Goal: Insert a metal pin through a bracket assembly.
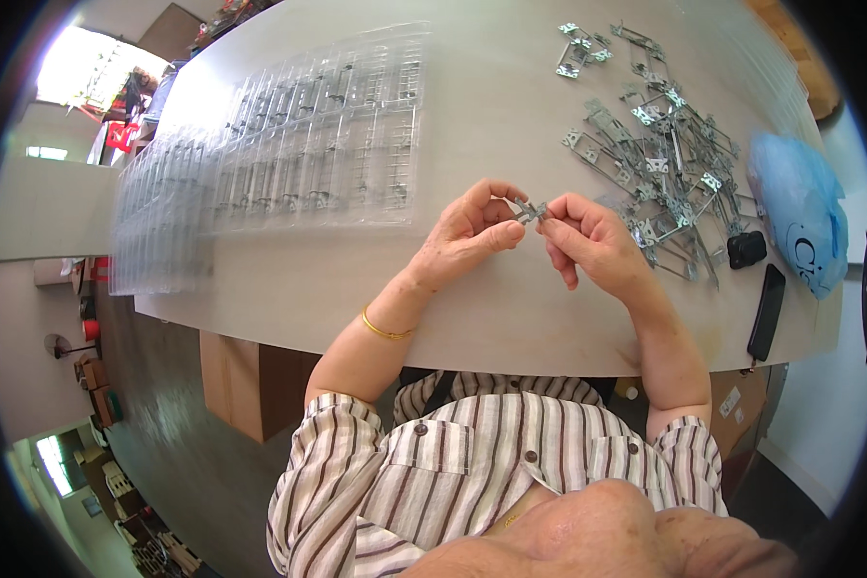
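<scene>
left hand (462, 241) and right hand (597, 246) pinch 1 metal bracket (527, 212) between fingers (503, 234); 1 phone (767, 313); 1 blue bag (798, 207)

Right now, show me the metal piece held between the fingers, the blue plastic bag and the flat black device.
metal piece (529, 211): head view, on its exposed middle.
blue plastic bag (796, 207): head view, on its bulging middle.
flat black device (767, 313): head view, middle of its upper face.

On the table (511, 328), trays (318, 135) lie left, a parts heap (657, 166) right, a bag (800, 197) farther right.
</scene>
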The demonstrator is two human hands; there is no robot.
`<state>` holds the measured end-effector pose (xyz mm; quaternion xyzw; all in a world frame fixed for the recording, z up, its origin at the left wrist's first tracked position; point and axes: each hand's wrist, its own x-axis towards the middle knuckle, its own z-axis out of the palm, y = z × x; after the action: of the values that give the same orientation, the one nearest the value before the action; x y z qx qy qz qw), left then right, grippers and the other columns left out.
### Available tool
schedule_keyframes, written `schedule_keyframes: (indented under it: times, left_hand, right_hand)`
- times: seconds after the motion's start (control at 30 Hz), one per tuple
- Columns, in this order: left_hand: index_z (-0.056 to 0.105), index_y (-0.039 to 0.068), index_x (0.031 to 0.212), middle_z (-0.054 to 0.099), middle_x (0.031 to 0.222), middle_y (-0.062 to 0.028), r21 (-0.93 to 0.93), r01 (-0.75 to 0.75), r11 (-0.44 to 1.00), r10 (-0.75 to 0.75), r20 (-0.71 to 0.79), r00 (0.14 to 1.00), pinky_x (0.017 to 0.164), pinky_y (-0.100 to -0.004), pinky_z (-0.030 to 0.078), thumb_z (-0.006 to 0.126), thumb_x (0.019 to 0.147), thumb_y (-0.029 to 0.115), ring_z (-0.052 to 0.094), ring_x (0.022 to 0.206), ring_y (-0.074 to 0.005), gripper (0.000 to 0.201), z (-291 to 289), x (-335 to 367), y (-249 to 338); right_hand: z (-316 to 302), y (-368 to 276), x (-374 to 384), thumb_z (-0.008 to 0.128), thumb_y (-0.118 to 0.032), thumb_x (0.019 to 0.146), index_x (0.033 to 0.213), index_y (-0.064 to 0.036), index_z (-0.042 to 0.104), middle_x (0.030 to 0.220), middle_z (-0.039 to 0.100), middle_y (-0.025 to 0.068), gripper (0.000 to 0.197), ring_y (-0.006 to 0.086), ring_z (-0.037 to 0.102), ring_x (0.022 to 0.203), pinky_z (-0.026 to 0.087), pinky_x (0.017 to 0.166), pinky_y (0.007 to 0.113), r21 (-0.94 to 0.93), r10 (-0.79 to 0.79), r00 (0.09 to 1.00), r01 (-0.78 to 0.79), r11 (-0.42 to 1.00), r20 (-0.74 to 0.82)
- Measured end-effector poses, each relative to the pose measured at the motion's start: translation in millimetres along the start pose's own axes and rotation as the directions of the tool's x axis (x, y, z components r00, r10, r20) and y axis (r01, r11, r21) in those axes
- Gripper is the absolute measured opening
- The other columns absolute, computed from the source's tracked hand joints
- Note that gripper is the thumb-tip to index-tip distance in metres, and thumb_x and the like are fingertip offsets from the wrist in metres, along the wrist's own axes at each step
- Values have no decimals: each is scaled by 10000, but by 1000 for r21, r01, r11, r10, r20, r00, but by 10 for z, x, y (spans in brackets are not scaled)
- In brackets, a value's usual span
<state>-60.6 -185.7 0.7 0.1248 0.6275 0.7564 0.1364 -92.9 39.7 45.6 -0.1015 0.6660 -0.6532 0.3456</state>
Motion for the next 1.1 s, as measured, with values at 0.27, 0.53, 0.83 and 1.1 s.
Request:
schedule_keyframes:
  times: [0.27,0.53,0.83,1.1]
  left_hand:
    - [509,21,1201,594,898,4,-130,-48,990,28,-147,989,749,-197,432,702,949,108,532,855,-42,330,68,16,-95]
    - [526,30,1143,564,820,43,405,-45,913,111,-143,983,616,-198,403,762,893,89,482,748,-16,349,151,1,-36]
    - [531,8,1234,634,1066,-57,44,-83,996,92,-281,955,786,-258,481,527,1028,141,554,867,-79,246,127,22,-58]
    - [601,25,1093,595,971,-33,277,-83,957,201,-428,881,730,-256,478,554,1018,126,541,805,-93,134,61,65,-188]
  right_hand:
    - [-72,89,26,570,-198,1032,1065,-60,598,745,620,5,145,56,560,596,442,522,217,-126,-145,976,125,984,-162]
    - [-13,201,79,590,-197,1035,1100,-79,607,879,680,26,136,71,616,687,492,596,224,-90,-274,959,267,959,-73]
    - [-78,166,122,576,-166,1034,1069,-42,601,911,670,19,131,79,634,772,504,633,232,-103,-322,893,305,947,-314]
    - [-98,175,130,571,-166,1037,1078,-48,598,928,681,20,127,80,654,797,512,641,230,-123,-389,848,370,921,-359]
